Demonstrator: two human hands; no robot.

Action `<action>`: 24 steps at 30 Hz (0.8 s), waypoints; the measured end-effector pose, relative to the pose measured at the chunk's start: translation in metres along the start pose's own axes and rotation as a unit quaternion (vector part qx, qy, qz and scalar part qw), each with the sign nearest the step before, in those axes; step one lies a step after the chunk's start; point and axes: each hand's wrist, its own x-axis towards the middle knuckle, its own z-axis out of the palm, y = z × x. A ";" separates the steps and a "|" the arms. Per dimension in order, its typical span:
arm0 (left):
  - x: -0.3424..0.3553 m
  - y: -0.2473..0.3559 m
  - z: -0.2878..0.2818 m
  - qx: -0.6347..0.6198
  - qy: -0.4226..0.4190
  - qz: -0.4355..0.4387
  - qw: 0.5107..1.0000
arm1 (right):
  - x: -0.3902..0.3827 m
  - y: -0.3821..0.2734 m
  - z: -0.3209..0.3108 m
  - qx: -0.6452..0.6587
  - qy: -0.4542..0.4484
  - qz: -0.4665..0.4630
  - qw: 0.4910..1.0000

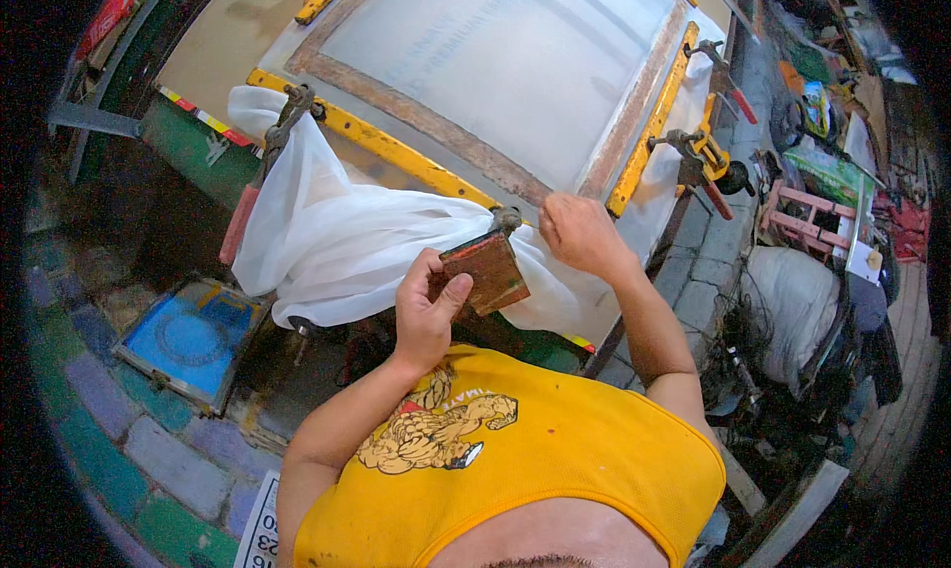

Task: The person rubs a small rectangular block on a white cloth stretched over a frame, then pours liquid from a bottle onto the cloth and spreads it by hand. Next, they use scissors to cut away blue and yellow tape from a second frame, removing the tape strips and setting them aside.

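Observation:
My left hand (428, 310) grips a worn, reddish-brown rectangular block (485, 273), thumb on its face. It is held over the bunched white mesh cloth (367, 236), just below a metal clamp head (506, 217). My right hand (582, 233) is closed at the near corner of a brown wooden frame (436, 127); anything between its fingers is hidden. Pale, translucent mesh (495, 63) spans the frame, with faint blue marks beneath. Yellow metal bars lie along its edges, including a near bar (371, 137) and a right bar (651, 122).
Red-handled clamps stand at the table's left (287, 122) and right (684, 152). A blue-meshed small frame (188, 335) rests low on the left, above coloured paving. On the right are a pink rack (807, 216), a white sack (792, 306) and assorted clutter.

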 end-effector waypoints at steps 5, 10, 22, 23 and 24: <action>-0.002 0.002 0.001 -0.011 0.007 -0.024 1.000 | -0.023 -0.008 -0.024 0.053 0.016 0.033 0.998; 0.001 0.006 0.004 0.001 0.000 -0.012 1.000 | 0.003 0.003 0.004 0.128 0.142 -0.043 0.981; -0.001 -0.001 0.001 -0.005 0.030 -0.028 0.999 | 0.043 0.006 0.053 0.115 0.213 -0.014 0.970; -0.001 -0.001 0.001 0.000 0.029 -0.031 0.999 | 0.043 0.004 0.054 0.114 0.221 0.003 0.969; -0.001 0.002 0.002 -0.012 0.027 -0.043 0.999 | 0.044 0.003 0.053 0.103 0.213 -0.002 0.972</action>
